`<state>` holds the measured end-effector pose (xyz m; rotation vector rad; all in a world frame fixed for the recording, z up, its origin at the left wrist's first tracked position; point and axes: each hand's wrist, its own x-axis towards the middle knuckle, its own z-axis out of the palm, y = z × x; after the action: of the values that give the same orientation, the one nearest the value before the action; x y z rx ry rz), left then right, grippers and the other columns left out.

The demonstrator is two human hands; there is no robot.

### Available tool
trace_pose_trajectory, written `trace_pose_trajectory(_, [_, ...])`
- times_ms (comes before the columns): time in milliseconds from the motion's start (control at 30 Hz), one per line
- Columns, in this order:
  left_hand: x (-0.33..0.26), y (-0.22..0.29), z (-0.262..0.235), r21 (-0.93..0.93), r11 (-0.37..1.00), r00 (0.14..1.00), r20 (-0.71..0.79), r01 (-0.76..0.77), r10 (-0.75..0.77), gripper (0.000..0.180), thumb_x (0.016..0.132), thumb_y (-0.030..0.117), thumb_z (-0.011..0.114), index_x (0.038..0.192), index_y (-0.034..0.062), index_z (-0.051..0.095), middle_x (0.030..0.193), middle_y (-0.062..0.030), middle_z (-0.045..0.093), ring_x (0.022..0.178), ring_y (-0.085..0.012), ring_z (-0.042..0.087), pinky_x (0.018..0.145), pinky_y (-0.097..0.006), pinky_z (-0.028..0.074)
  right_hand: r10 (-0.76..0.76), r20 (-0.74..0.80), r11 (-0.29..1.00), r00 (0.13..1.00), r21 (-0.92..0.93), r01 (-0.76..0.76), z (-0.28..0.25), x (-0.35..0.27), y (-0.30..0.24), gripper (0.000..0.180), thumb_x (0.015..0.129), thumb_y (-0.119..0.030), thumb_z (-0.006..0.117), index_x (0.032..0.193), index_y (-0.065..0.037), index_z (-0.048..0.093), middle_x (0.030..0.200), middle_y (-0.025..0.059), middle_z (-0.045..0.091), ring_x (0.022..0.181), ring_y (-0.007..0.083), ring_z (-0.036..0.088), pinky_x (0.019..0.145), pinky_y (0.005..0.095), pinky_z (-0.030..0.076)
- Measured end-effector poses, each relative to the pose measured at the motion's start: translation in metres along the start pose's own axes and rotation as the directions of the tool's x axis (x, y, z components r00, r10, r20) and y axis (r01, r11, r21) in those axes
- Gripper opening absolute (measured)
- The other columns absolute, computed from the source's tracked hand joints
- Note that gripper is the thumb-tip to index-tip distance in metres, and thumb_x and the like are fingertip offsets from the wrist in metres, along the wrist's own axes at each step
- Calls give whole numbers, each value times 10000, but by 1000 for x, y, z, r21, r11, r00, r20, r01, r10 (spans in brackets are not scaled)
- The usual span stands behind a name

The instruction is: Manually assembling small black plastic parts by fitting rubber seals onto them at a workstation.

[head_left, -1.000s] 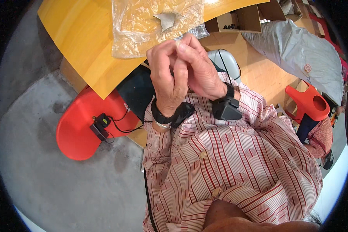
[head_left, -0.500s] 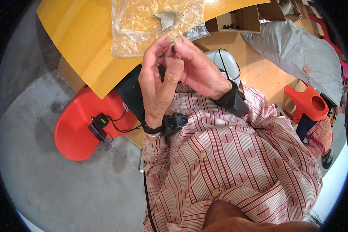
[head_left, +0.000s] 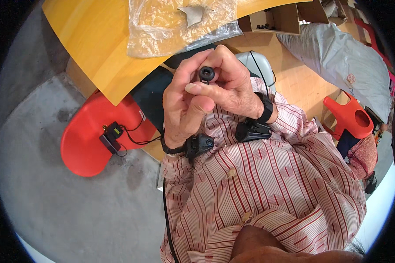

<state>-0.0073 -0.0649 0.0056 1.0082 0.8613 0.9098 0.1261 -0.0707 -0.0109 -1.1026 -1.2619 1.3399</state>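
A small black round part [head_left: 206, 73] with a hole in its end faces up between my two hands. My right hand [head_left: 235, 83] is closed on it, with the thumb on its near side and the index finger curled beyond it. My left hand [head_left: 180, 98] is closed at the left of the part, its fingertips meeting those of the right. The part's lower length is hidden among the fingers. Beyond my hands, a clear plastic bag [head_left: 149, 39] lies on the yellow tabletop [head_left: 92, 52], with a torn grey scrap [head_left: 193, 15] on it.
An open cardboard box [head_left: 287, 19] with several small black parts [head_left: 264, 26] stands at the far right. Beside it lies a white sack [head_left: 338, 61]. Red stools [head_left: 92, 140] stand at left and right; a black device with cables [head_left: 113, 136] rests on the left one.
Both hands have come nearer to my body and turned. The black part now shows its holed end upward; before, it was mostly hidden between the fingertips.
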Motion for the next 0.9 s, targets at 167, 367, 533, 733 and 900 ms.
trace_pose_trajectory(167, [1, 0, 1, 25, 998, 998, 10, -62, 61, 784, 777, 533, 662, 1228, -74, 458, 1096, -77, 509, 950, -137, 512, 854, -264, 406, -80, -21, 996, 997, -49, 79, 1, -2, -3, 305, 761, -79, 752, 860, -38, 466, 802, 9, 457, 688, 69, 433, 595, 212, 378])
trace_pose_trajectory(367, [-1, -2, 1, -19, 999, 999, -7, -44, 44, 753, 776, 495, 685, 1217, -73, 463, 1098, -78, 511, 949, -135, 515, 845, -259, 411, -102, -14, 991, 995, -87, 100, 0, -3, -2, 310, 762, -96, 755, 863, -37, 468, 792, 5, 446, 672, 68, 423, 588, 207, 368])
trace_pose_trajectory(533, [-1, -2, 2, -35, 998, 999, -26, -49, 48, 755, 755, 476, 717, 1214, -69, 466, 1089, -74, 519, 946, -127, 515, 835, -259, 417, -65, 19, 997, 998, -40, 66, -2, -1, -1, 288, 793, -96, 726, 864, -42, 452, 805, -4, 461, 682, 51, 424, 593, 205, 377])
trace_pose_trajectory(733, [9, -9, -25, 392, 867, 948, 45, -308, 316, 536, 756, 308, 738, 1164, 12, 556, 1073, -92, 569, 952, -209, 555, 841, -302, 440, 259, 229, 842, 938, 423, -336, -6, 10, -3, 182, 877, -144, 637, 911, -65, 476, 809, -31, 492, 709, 16, 449, 592, 190, 375])
trace_pose_trajectory(900, [15, 9, -26, 662, 660, 929, 171, -355, 328, 339, 723, 58, 698, 1058, 64, 646, 1081, -105, 590, 946, -261, 570, 813, -334, 467, 388, 416, 621, 823, 542, -566, -20, 9, 6, 212, 904, -287, 603, 971, -111, 507, 944, -50, 529, 867, 23, 483, 712, 200, 415])
